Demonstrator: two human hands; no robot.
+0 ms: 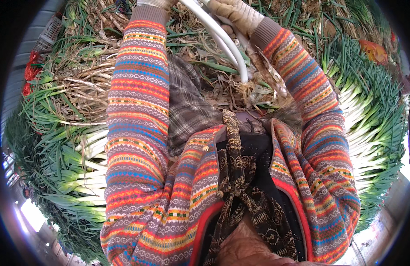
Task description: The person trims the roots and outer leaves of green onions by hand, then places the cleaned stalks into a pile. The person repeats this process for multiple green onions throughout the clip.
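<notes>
Along the top edge, my left hand (156,2) shows only its pale glove near the cuff; its fingers are out of the picture. My right hand (236,15), in a worn tan glove, is closed on a dry, peeling outer leaf (269,68) beside the long white stalks of green onions (230,45). These stalks bend down between my arms to a rooted end above my lap. Where their upper ends go is hidden beyond the frame.
Loose dry leaves (211,50) lie before me. Unpeeled onions with brown stalks (88,81) are heaped at left. Clean white-and-green onions are piled at right (361,133) and lower left (88,183). A pale plastic crate (48,33) stands at upper left.
</notes>
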